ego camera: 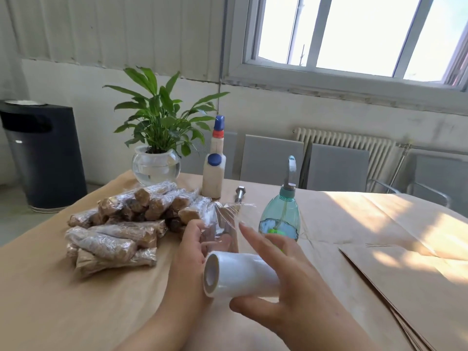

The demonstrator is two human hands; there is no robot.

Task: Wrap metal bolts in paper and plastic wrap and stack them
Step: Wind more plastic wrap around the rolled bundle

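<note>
My right hand grips a roll of plastic wrap, thumb under it and fingers over the top. A clear sheet of film runs up from the roll. My left hand holds a paper-wrapped bolt upright inside that film. A pile of wrapped bolts lies on the table to the left. One bare metal bolt lies further back, beside the white bottle.
A green spray bottle stands just behind my right hand. A white bottle with blue caps and a potted plant in a glass bowl stand at the far edge. Brown paper sheets lie stacked on the right. The table is covered in brown paper.
</note>
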